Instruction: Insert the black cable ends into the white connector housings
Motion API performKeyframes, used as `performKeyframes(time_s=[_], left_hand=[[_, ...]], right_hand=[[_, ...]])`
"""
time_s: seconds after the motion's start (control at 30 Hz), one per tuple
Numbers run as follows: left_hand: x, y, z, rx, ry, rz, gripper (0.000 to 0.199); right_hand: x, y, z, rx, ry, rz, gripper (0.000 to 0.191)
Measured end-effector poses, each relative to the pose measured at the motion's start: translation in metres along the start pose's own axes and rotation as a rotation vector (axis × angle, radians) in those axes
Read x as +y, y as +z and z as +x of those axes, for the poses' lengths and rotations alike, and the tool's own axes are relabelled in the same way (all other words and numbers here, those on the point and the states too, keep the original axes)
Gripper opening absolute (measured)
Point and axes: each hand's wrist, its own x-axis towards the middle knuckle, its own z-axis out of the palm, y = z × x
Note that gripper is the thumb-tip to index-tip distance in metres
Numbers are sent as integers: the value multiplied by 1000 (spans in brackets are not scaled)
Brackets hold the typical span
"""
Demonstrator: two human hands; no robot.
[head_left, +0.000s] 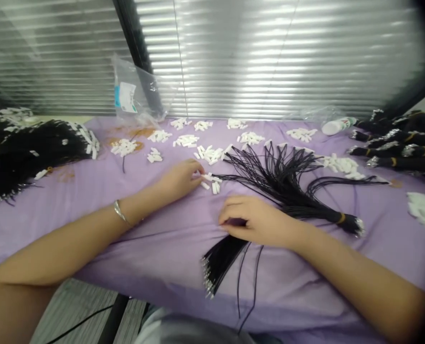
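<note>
My left hand (181, 180) has its thumb and index finger pinched together at a small white plastic piece (208, 177), beside a few loose ones on the purple cloth. The exact grip is partly hidden. My right hand (251, 219) is curled, thumb toward fingers, around a bundle of thin black cords (224, 258) with silvery tips fanning out toward the table's front edge. Two single cords hang below that hand. Behind it lies a larger bundle of black cords (287, 186), tied with a yellowish band, many of its ends spread toward the white pieces.
Small piles of white pieces (185, 141) dot the purple cloth (155, 258). A heap of black cords (36, 148) with white ends lies left; banded bundles (406, 148) lie right. A clear plastic bag (144, 91) and a white bottle (338, 125) are near the blinds.
</note>
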Motion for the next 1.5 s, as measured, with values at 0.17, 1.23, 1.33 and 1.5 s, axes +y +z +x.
performKeyframes(time_s=[0.17,1.23,1.33,1.5], left_hand=[[20,-11,-18,95,-92,-366,20],[40,-2,-46,-170,-449,-1590,5],[44,-4,-48,-150,-491,-1565,9],[45,-5,-50,-110,-549,-1537,12]], right_hand=[[-4,4,-2,-128,13,59,10],[-28,3,-3,-179,359,210,8],[-25,5,0,-42,475,379,8],[-20,12,4,177,492,581,12]])
